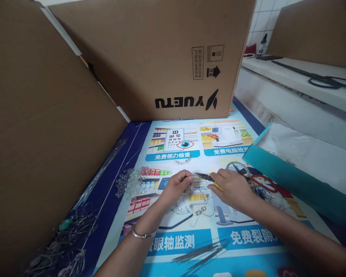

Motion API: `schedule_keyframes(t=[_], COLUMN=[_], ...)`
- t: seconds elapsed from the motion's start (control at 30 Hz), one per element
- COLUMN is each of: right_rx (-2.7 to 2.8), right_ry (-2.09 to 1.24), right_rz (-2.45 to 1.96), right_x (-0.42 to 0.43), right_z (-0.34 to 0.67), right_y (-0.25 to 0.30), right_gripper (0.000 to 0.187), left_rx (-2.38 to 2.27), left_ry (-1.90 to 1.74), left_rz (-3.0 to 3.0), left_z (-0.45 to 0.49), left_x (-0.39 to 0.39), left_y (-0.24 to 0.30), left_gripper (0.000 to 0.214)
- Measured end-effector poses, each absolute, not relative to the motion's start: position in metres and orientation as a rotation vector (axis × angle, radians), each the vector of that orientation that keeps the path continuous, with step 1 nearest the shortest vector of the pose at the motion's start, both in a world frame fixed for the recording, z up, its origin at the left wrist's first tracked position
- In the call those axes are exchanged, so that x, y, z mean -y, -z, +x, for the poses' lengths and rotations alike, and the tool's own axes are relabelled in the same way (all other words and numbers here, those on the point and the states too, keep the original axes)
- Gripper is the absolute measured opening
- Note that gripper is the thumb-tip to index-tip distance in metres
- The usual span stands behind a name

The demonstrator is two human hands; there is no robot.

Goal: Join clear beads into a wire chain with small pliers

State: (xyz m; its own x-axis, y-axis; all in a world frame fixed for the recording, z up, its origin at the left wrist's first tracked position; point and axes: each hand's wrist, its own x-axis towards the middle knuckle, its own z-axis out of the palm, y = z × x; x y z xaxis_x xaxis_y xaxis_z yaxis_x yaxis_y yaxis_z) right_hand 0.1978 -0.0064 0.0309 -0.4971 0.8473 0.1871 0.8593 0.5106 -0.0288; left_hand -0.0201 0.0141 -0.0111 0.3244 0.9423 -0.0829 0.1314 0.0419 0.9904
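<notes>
My left hand (177,186), a bangle at its wrist, is closed in a pinch on a thin wire. Below its fingers, loops of wire with clear beads (201,211) hang or lie over the printed sheet. In my right hand (233,188) is a pair of pliers (204,177) with dark jaws and a yellow handle. The jaw tips point left, close to my left fingertips; whether they grip the wire is too small to tell. A short beaded piece (183,161) lies just beyond my hands.
Loose clear beads (132,182) are heaped at left, near wire bundles (66,238). Dark wire lengths (202,252) lie in front. Red-handled scissors (262,182) and a teal box (288,169) are at right. A cardboard carton (161,57) stands behind; large scissors (320,79) rest on the ledge.
</notes>
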Motion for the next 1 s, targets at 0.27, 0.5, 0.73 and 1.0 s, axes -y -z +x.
schedule_keyframes(t=[0.27,0.5,0.73,1.0], right_rx=[2.524,2.537,2.410,2.313], right_ry=[-0.411,-0.515,-0.442,-0.348], right_rz=[-1.307,-1.285,-1.347,-1.268], right_x=[-0.013,-0.014,-0.009,0.005], right_z=[0.212,0.208,0.208,0.200], right_y=[-0.028,-0.028,-0.029,-0.017], right_gripper=[0.038,0.036,0.033,0.032], left_rx=[-1.003,-1.022,-1.072,-1.248], left_ry=[-0.827,-0.803,-0.853,-0.913], left_rz=[1.380,1.387,1.372,1.454], left_z=[-0.020,-0.019,-0.019,-0.017], left_x=[-0.014,-0.013,-0.014,-0.012], left_y=[0.011,0.010,0.006,0.004], left_gripper=[0.023,0.024,0.026,0.028])
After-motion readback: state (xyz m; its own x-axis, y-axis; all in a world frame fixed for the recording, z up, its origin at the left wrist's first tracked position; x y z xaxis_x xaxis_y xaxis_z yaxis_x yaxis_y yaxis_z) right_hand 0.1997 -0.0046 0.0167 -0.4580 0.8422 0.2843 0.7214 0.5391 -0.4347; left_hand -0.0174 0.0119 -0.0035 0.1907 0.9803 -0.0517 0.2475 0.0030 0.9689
